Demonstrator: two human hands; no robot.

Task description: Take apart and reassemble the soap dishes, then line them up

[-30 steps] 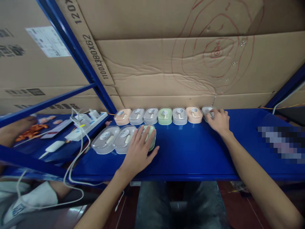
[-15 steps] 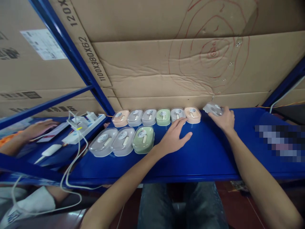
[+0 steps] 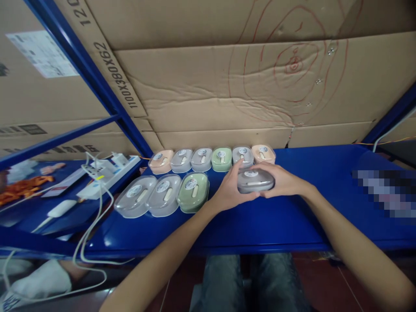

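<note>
A grey case (image 3: 255,180) with a clear lid is held between both hands just above the blue counter (image 3: 292,216), near its middle. The left hand (image 3: 231,189) is closed on the case's left end, with the thumb laid along the front edge and the fingers (image 3: 234,167) curled over the back. The right hand (image 3: 282,181) is closed on the right end, its fingers wrapped around that side.

Behind the held case, a row of six like cases is lined up along the back of the counter, against the cardboard wall (image 3: 227,86): a peach case (image 3: 160,161) at the left, then two grey ones, a green case (image 3: 221,158), another grey, and a second peach case (image 3: 263,152) at the right. Nearer the front, to the left of the hands, a short row is set side by side and touching: two clear-grey cases (image 3: 147,200) and a green one (image 3: 193,198). A white power strip (image 3: 107,171) with cables lies further left.
</note>
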